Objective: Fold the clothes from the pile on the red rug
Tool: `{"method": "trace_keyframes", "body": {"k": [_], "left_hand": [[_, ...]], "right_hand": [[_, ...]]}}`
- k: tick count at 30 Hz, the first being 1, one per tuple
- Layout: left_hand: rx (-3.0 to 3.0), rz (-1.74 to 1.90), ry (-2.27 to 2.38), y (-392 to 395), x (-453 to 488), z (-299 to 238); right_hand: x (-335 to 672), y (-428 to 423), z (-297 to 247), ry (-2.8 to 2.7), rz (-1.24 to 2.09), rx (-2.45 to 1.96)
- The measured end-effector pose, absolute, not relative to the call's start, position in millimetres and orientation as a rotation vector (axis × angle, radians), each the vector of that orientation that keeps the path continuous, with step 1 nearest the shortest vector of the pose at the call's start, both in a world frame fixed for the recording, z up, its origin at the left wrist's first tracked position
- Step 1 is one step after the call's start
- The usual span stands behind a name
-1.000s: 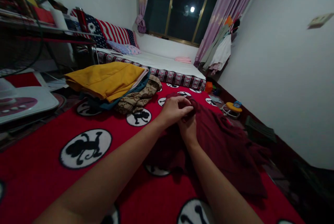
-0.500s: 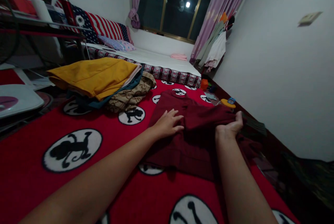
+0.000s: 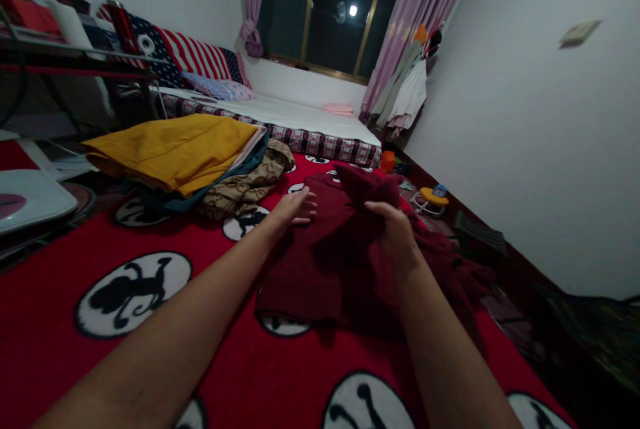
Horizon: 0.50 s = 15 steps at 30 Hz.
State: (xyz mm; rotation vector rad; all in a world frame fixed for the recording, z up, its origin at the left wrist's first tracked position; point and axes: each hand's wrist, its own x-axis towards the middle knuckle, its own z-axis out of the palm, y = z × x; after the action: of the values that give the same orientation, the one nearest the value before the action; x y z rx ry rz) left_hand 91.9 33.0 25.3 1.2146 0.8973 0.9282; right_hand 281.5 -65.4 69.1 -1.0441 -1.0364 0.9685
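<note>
Pinching the raised flap [image 3: 367, 184] of a maroon garment [image 3: 310, 276], the right grip [image 3: 396, 232] has its thumb against the cloth and its other fingers mostly hidden. The left grip [image 3: 296, 206] is loose, fingers a little apart and clasping nothing, at the garment's left edge; whether they touch the fabric I cannot tell.

Largest is the red blanket [image 3: 250, 362], patterned with monkey figures in white circles and reaching toward the low bed [image 3: 295, 109] at the far end. On the blanket lies the maroon garment, its left part fairly flat with the hem toward the person, its right part rumpled and partly in shadow. To its left, near but apart, sits the clothes pile [image 3: 240, 192], topped by a yellow cloth [image 3: 180, 149]. Smallest is the flap itself, standing up above the flat part.

By the look of it, the step in hand is turning that flap over the body of the garment. The next move seems to call for laying it down straight, with the left grip steadying the flat part against sliding, then smoothing the creases on the right side.
</note>
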Motion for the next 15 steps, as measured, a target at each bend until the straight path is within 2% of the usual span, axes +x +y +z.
{"method": "trace_keyframes", "body": {"k": [3, 5, 7, 11, 15], "left_hand": [[1.183, 0.888, 0.851, 43.3, 67.6, 35.9], [1.236, 0.787, 0.859, 45.6, 54.6, 41.8], [1.325, 0.689, 0.910, 45.0, 47.7, 44.9], [1.666, 0.602, 1.015, 42.4, 55.0, 38.4], [1.979, 0.702, 1.121, 40.2, 75.7, 21.8]], "right_hand": [[250.4, -79.3, 65.0, -1.752, 1.193, -1.259], [237.6, -84.5, 64.7, -2.191, 1.224, -1.248], [232.8, -85.0, 66.7, -2.381, 1.200, -1.172], [249.0, -70.7, 65.4, -2.058, 1.075, -1.254], [293.2, -45.0, 40.2, -1.323, 0.517, -1.547]]}}
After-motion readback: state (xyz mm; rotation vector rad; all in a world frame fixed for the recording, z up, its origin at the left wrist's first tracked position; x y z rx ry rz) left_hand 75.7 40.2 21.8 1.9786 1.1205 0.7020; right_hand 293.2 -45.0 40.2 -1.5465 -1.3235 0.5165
